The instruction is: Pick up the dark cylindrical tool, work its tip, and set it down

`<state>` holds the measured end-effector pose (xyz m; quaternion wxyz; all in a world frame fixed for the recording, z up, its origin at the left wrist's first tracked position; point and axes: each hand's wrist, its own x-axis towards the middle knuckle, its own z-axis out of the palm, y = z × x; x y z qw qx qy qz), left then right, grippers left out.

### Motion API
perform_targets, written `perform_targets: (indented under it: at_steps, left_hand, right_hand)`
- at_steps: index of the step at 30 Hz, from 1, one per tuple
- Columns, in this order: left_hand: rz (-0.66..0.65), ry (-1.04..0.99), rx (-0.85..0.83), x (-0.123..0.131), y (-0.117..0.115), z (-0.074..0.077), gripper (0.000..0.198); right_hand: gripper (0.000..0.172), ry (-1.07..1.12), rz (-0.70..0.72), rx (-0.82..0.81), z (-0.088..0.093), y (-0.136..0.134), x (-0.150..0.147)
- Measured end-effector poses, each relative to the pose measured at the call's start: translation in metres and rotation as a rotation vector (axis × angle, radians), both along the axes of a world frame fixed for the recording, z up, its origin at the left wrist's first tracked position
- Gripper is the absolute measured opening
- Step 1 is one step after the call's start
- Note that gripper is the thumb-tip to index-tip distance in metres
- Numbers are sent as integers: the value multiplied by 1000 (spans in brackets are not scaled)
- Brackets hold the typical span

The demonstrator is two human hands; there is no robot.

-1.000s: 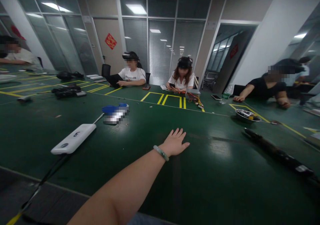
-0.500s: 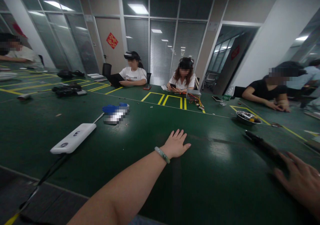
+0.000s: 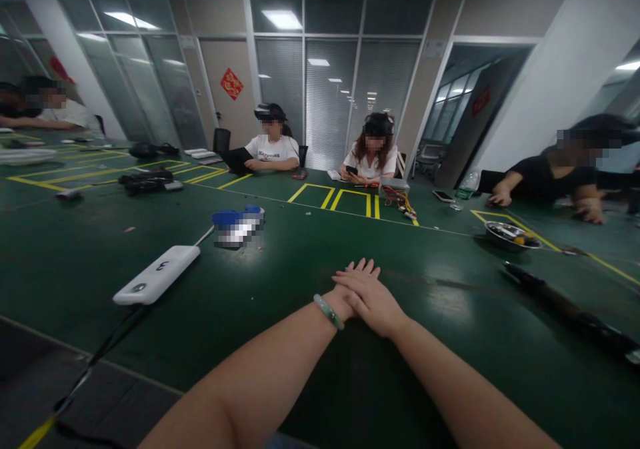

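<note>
- Left hand (image 3: pixel 345 290): palm down on the glossy dark-green workbench (image 3: pixel 430 382), with a pale-green jade bangle (image 3: pixel 329 312) at the wrist; fingers flat and released, grasping nothing.
- Right hand (image 3: pixel 371 299): laid across the back of the left hand; fingers extended and relaxed, not clenched, holding nothing. Contact with the bench beneath cannot be told.
- White rounded flat slab (image 3: pixel 156 274): lies on the bench to the left of the hands, well apart from them, with a thin black cable (image 3: pixel 103 339) trailing toward the bench edge. Probably light, stiff and smooth; best taken by its long edges.
- Long black bar (image 3: pixel 565 309): lies on the bench to the right of the hands, untouched. It appears stiff; the shaft offers the likeliest hold, though its material cannot be told.
- Shallow steel bowl (image 3: pixel 510 237): stands farther right, holding small unclear items.
- Blue-and-white object (image 3: pixel 238 228): lies ahead of the hands, too blurred to identify.
- Seated person in a black top (image 3: pixel 547 179): works at the far right, hands on the bench, apart from the two hands above.
</note>
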<state>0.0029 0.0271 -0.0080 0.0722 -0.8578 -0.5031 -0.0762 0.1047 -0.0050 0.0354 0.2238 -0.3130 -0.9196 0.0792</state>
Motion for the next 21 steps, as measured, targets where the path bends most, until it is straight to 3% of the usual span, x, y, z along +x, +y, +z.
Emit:
perform_targets:
  at_steps: [4,16,21]
  left_hand:
    - [-89,31,-45,-1,2,-2,65]
    - [-170,-99,-184,-5,10,-8,72]
    - [-141,-118,-200,-4,3,2,68]
  right_hand:
    - [41,66,10,-103,2,1,8]
    - [43,64,44,-159,12,-1,13]
    - [42,61,53,-161,10,0,14]
